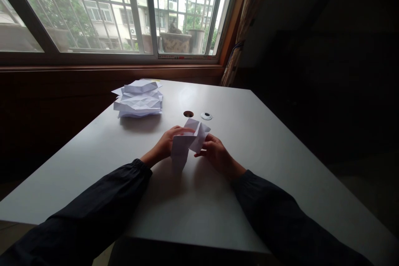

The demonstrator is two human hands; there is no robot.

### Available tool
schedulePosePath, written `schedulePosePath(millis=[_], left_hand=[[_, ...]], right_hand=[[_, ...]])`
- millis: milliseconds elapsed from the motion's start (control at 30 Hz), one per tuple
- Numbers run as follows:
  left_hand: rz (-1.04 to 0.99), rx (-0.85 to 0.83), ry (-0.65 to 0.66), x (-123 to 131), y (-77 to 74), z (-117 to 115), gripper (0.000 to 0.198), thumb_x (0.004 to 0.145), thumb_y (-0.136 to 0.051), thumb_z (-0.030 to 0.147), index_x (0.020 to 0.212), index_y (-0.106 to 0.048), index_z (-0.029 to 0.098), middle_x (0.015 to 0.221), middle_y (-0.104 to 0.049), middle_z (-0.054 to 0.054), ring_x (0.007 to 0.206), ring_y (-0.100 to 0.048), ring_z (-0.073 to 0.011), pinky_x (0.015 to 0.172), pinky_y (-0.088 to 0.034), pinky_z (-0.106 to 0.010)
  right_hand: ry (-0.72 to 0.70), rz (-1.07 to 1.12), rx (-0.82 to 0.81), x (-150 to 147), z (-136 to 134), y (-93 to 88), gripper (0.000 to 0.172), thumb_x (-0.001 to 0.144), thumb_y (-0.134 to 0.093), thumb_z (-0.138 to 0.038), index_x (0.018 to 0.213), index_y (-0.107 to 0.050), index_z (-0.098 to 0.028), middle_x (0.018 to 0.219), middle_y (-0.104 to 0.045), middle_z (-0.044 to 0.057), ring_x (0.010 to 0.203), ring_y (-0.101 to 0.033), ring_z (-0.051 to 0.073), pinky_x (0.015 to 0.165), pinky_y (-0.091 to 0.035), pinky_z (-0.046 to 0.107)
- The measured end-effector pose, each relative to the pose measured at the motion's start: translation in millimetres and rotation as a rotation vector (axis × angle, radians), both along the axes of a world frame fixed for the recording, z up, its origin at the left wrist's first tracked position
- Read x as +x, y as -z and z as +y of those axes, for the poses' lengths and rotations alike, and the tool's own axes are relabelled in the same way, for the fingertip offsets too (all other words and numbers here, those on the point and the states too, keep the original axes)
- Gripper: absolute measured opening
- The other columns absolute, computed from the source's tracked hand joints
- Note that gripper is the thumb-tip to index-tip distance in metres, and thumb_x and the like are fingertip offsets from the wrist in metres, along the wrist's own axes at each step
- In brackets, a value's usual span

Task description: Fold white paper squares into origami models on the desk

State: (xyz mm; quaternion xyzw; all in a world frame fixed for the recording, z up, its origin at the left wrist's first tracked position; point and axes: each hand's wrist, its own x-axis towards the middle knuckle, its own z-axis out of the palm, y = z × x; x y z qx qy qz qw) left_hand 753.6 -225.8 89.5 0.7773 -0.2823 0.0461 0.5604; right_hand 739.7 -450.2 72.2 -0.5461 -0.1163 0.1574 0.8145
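A creased sheet of white paper (pixel 181 149), partly folded with several flaps standing up, is held between my hands just over the middle of the table. My left hand (pixel 168 142) grips it from the left, its fingers reaching in behind the front flap. On the other side, my right hand (pixel 216 153) has its fingers closed on the right-hand flap, with the lower fingers curled beneath. Parts of both hands' fingertips are hidden by the paper.
A pile of folded white papers (pixel 140 102) lies at the table's far left. Beyond my hands, the white table (pixel 249 133) has a round cable hole (pixel 188 114), and beside it lies a round grommet cover (pixel 206 116). A barred window (pixel 118 12) and a curtain (pixel 240 33) are behind.
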Motion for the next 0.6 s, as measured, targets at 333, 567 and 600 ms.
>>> schedulePosePath(millis=[333,567,600], left_hand=[[-0.082,0.137,-0.012,1.1,4.5,-4.5,0.050,0.088,-0.067,0.032,0.137,-0.062,0.021,0.117,-0.057,-0.011,0.102,-0.063,-0.0249,0.096,-0.054,-0.042],[-0.017,0.138,0.028,0.4,3.2,-4.6,0.080,0.082,-0.076,0.031,0.154,-0.042,0.019,0.138,-0.047,-0.017,0.128,-0.053,-0.0300,0.106,-0.051,-0.043],[-0.024,0.126,0.004,1.0,3.1,-4.4,0.079,0.082,-0.076,0.032,0.153,-0.043,0.020,0.139,-0.047,-0.016,0.127,-0.054,-0.0296,0.105,-0.052,-0.043]], right_hand=[[0.100,-0.051,-0.168,1.6,8.8,-3.3,0.027,0.084,-0.066,-0.032,0.107,-0.068,-0.019,0.088,-0.070,0.005,0.073,-0.067,0.018,0.065,-0.059,0.034],[0.218,-0.087,-0.222,0.5,7.3,0.1,0.022,0.083,-0.068,-0.034,0.098,-0.068,-0.018,0.080,-0.067,0.003,0.064,-0.064,0.016,0.049,-0.054,0.027],[0.222,-0.076,-0.216,0.4,6.8,-0.5,0.023,0.084,-0.067,-0.035,0.100,-0.068,-0.019,0.082,-0.067,0.004,0.066,-0.065,0.017,0.048,-0.055,0.027]])
